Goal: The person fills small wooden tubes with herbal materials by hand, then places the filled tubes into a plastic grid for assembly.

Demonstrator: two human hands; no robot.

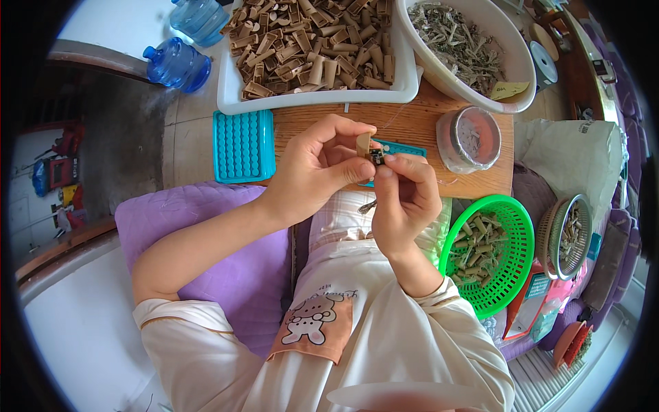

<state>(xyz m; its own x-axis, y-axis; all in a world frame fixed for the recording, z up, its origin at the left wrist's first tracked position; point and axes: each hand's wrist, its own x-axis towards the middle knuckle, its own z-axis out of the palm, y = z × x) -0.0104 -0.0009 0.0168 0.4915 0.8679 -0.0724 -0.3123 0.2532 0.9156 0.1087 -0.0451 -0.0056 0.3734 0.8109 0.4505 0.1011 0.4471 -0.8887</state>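
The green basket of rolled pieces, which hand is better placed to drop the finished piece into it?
Probably the right hand: it sits directly above and beside the green basket at the person's right. The left hand holds the tan tube farther away and would have to cross over.

Cream sleeves, pushed well up both forearms.
Loose pale cream top with thin tan piping along the cuffs; salmon-pink patch pocket on the front with a white cartoon animal printed on it; checked pastel fabric lower down. Bare left hand (312,168), bare right hand (405,199), no rings visible.
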